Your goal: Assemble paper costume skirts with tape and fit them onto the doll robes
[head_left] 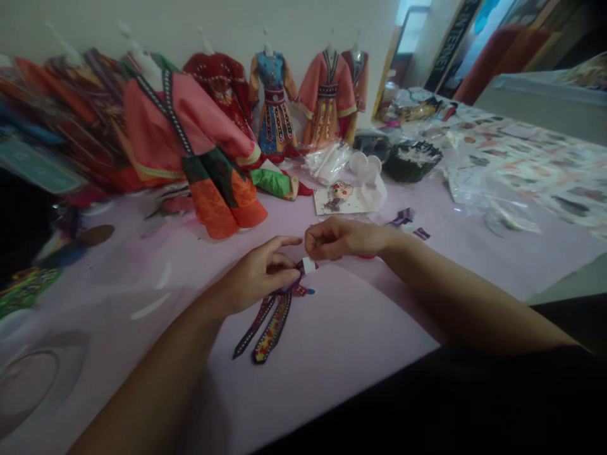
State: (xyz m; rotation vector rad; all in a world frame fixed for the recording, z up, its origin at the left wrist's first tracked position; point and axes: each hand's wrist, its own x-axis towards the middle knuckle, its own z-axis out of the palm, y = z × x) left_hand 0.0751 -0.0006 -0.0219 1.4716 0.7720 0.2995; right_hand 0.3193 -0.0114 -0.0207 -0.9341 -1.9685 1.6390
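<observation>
My left hand (260, 275) is closed around the top of a small doll-costume belt (275, 325), pinching its purple band between thumb and fingers. Patterned strips with black, white-dotted edges hang from the band and lie on the cloth. A small white patch (309, 265) shows at the band's right end. Right beside that patch, my right hand (334, 240) has its fingers curled and pressed together. Whatever may be between those fingertips is hidden. Purple ribbon scraps (403, 217) lie just past my right wrist.
Dressed doll figures stand along the wall, among them a pink-and-orange dress (227, 189). A green cloth piece (272, 182), a printed card (339, 197), clear plastic bags (327, 163) and a dark bowl (413, 161) are behind my hands. The lilac tablecloth (360, 328) covers the table.
</observation>
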